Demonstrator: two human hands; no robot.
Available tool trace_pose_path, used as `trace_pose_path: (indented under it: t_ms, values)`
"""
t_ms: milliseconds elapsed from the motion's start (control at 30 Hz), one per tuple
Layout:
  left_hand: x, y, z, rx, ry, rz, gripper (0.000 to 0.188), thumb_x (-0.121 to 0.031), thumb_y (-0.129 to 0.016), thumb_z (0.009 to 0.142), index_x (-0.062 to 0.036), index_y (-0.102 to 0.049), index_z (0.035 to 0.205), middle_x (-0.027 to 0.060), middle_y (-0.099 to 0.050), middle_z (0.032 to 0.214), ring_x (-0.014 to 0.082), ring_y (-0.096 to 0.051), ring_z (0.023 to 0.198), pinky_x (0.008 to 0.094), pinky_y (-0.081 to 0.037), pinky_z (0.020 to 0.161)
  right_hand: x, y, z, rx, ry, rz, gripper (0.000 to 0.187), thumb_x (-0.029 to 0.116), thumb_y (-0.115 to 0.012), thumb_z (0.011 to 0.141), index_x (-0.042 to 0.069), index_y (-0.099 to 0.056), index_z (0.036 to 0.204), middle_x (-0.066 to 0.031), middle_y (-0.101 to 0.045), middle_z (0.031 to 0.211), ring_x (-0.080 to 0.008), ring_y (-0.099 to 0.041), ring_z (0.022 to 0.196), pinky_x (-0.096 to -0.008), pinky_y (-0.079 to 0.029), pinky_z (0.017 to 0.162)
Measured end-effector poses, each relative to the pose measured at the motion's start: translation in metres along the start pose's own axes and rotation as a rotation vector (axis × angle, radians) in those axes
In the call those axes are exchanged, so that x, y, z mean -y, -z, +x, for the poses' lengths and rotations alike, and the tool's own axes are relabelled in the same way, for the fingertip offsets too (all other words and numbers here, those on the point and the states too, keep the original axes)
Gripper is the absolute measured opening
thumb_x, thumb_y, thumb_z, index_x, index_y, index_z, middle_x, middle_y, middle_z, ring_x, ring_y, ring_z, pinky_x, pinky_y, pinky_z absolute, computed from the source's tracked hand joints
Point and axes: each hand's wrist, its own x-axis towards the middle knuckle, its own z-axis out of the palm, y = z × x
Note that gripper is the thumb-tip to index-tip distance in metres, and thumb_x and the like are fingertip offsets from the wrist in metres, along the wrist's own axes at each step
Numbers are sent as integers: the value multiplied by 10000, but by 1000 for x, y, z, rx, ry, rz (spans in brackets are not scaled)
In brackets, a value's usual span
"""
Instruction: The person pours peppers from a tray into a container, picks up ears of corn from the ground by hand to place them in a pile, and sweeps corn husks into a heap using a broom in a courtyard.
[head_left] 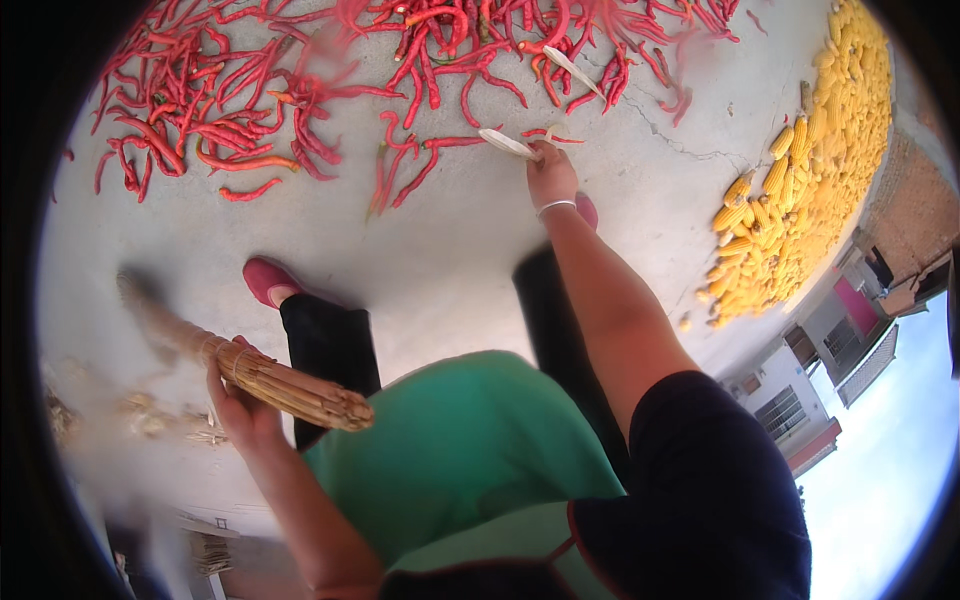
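Note:
My left hand (243,405) is closed round a straw hand broom (285,392). Its bound handle end points right, over my green apron, while the bristle end at the left is blurred. Stretched out ahead, my right hand (552,176) pinches a pale dry husk leaf (508,144) just above the concrete floor. A second whitish husk leaf (573,72) lies farther off among red chili peppers (440,60). A few single chilies lie near the right hand, and one (250,191) is apart at the left.
Yellow corn cobs (790,200) form a large pile along the right. My feet, in red shoes (268,280), stand on the concrete floor (440,260) between the chilies and me. Dry husk scraps (150,412) lie at the left. Buildings (790,400) rise beyond the corn.

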Motion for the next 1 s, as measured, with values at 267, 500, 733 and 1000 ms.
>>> trace_pose_path:
  t_ms: [267,500,733,1000]
  values:
    - [16,-12,-3,19,-18,62,340,-223,-572,810,-28,-494,1078,140,-558,1028,233,-551,937,346,-470,774,0,28,8,30,168,158,106,113,-621,712,105,-623,818,-105,-556,835,-282,-574,699,-353,-472,644]
    - [17,-12,-4,-24,-35,-40,352,-228,-582,803,-29,-497,1079,139,-554,1041,238,-547,954,349,-467,778,10,91,106,-164,71,20,141,186,-610,729,84,-627,824,-121,-616,795,-285,-590,723,-372,-474,664]
    - [10,10,-5,103,-33,-71,330,-172,-581,802,-19,-487,1079,128,-554,1020,244,-536,974,353,-463,820,15,70,133,6,28,-209,240,275,-558,762,105,-623,919,-133,-623,809,-309,-591,774,-395,-461,703]
    - [13,11,-16,130,-42,-27,293,-254,-505,847,-50,-495,1059,114,-576,971,239,-555,856,418,-445,729,32,106,89,1,38,-302,235,257,-499,804,120,-585,975,-166,-603,874,-326,-576,825,-418,-450,725]
